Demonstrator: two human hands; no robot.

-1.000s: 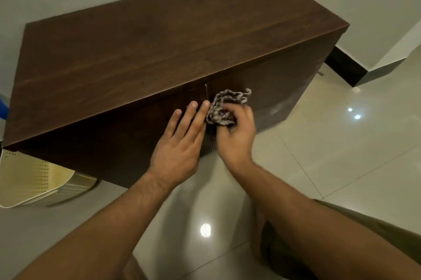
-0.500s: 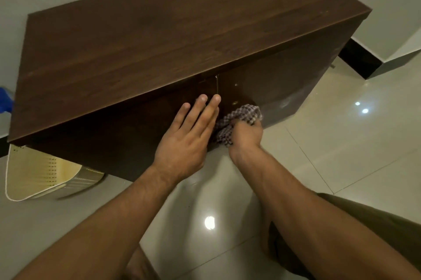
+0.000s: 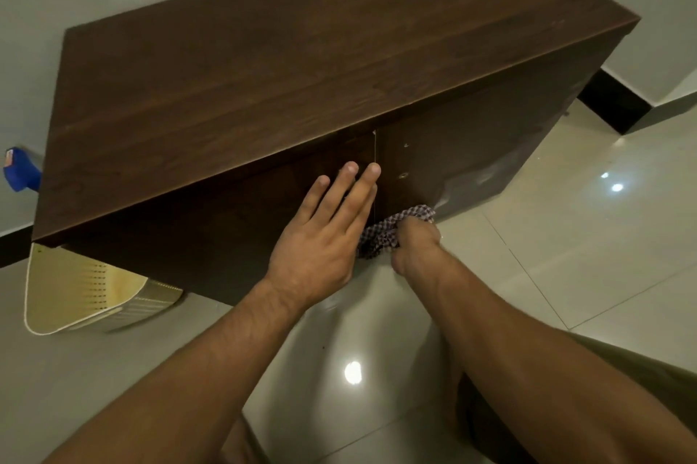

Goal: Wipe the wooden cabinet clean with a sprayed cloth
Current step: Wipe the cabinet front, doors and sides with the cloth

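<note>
Glossy pale tiled floor showing bright light reflections. A dark wooden cabinet stands on it against the wall; a cream perforated basket lies at the cabinet's left end.

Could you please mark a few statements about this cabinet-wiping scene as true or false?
1. The left hand lies flat on the front of the cabinet, fingers straight. True.
2. The right hand has a grip on the cloth. True.
3. The cloth is on the cabinet's top. False: it is low against the front, near the floor.
4. The cloth is plain white. False: it is checked.
5. A cream perforated basket lies at the cabinet's left end. True.
</note>
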